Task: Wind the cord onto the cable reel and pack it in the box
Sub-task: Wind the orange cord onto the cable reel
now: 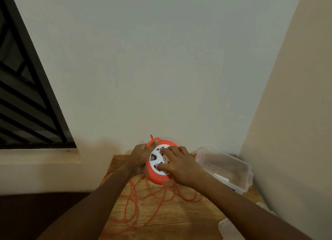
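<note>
1. Right hand [177,163] lies spread, fingers apart, flat on the white socket face of the round orange plastic cable reel [158,176]; I judge it is pressing to turn the face, not clamping anything.
2. Left hand [142,154] is closed around the reel's left rim, thumb up near the small orange handle tab at the top edge. That steadies the body.
3. From the head view, the reel stands at the far middle of the wooden table [161,220], close to the wall, tilted slightly toward me.
4. Most of the thin orange cord [133,209] is not yet wound: it lies in loose, overlapping loops on the table in front of the reel, with one strand trailing off the left edge.
5. Handling, as I judge it: the reel looks like light, rigid, smooth plastic, so I grip the rim and handle, not the face. The cord looks soft and springy, likely to snag where loops cross, so I would feed it slowly.
6. Just right of the reel sits the clear plastic box with clip latches [224,168], open, touching the right wall. A clear lid [231,230] lies near the table's front right corner.
7. Surface is bare, grainy wood; the room is a dim corner of pale walls, with a dark barred window [27,96] to the left.
</note>
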Demonstrator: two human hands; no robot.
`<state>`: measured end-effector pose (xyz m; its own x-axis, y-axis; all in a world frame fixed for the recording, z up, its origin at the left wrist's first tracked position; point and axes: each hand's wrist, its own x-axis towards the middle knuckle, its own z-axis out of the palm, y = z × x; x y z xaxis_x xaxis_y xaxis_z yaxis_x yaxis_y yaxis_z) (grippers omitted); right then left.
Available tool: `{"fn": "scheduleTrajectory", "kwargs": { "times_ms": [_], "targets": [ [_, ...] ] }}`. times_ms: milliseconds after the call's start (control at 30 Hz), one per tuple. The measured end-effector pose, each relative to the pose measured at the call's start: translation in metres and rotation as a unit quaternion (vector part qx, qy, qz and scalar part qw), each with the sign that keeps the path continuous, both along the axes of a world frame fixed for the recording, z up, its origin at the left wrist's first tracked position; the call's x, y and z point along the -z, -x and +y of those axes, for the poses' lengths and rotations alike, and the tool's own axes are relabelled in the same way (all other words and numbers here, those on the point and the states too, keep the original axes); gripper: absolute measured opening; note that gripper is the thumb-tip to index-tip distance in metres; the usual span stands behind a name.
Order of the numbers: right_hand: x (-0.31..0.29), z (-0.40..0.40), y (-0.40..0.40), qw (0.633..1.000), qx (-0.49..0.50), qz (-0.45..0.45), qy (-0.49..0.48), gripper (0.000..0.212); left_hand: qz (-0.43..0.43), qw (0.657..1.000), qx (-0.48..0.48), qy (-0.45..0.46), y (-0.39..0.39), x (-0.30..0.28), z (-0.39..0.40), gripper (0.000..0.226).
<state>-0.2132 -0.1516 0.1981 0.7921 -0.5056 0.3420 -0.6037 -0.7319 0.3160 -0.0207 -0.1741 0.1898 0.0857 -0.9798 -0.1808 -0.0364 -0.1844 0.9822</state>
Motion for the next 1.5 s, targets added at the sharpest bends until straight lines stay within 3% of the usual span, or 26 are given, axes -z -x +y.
{"fn": "scheduleTrajectory", "kwargs": {
  "times_ms": [133,233,333,533,700,800,933,1067,1167,1333,1400,1500],
  "targets": [
    [-0.015,0.006,-0.01,0.998,0.031,0.041,0.045,0.046,-0.061,0.998,0.02,0.025,-0.003,-0.006,-0.005,0.067],
    [-0.021,0.005,-0.016,0.993,0.097,0.062,0.019,0.066,-0.089,0.994,0.051,0.046,-0.003,-0.018,-0.006,0.047],
    [-0.026,0.004,-0.021,0.986,0.139,0.089,-0.001,0.073,-0.08,0.991,0.06,0.088,0.0,-0.023,-0.002,0.031],
    [-0.039,-0.001,-0.014,0.983,0.131,0.12,0.035,0.057,0.03,0.994,0.042,0.093,0.004,-0.022,0.001,0.028],
    [-0.042,0.002,-0.016,0.98,0.14,0.129,0.053,0.06,-0.036,0.995,0.036,0.091,0.015,-0.037,-0.006,0.032],
    [-0.044,0.002,-0.015,0.978,0.157,0.128,0.055,0.064,-0.016,0.996,0.01,0.089,0.021,-0.035,-0.007,0.042],
    [-0.042,0.0,-0.01,0.978,0.164,0.119,0.041,0.069,0.017,0.996,0.0,0.088,0.025,-0.028,-0.009,0.036],
    [-0.042,-0.004,-0.01,0.973,0.229,0.036,-0.012,0.075,0.048,0.993,-0.019,0.11,0.036,-0.026,-0.009,0.03],
    [-0.041,-0.005,-0.009,0.956,0.264,-0.108,-0.069,0.064,0.059,0.988,-0.038,0.135,0.043,-0.028,-0.009,0.024],
    [-0.037,-0.003,-0.01,0.866,0.308,-0.33,-0.216,0.065,0.04,0.985,-0.069,0.156,0.051,-0.027,-0.012,0.021],
    [-0.031,0.0,-0.01,0.857,0.296,-0.345,-0.241,0.066,0.039,0.987,-0.063,0.145,0.049,-0.026,-0.012,0.022],
    [-0.027,0.004,-0.006,0.9,0.281,-0.277,-0.184,0.062,0.038,0.99,-0.055,0.126,0.045,-0.026,-0.013,0.022]
  ]
}}
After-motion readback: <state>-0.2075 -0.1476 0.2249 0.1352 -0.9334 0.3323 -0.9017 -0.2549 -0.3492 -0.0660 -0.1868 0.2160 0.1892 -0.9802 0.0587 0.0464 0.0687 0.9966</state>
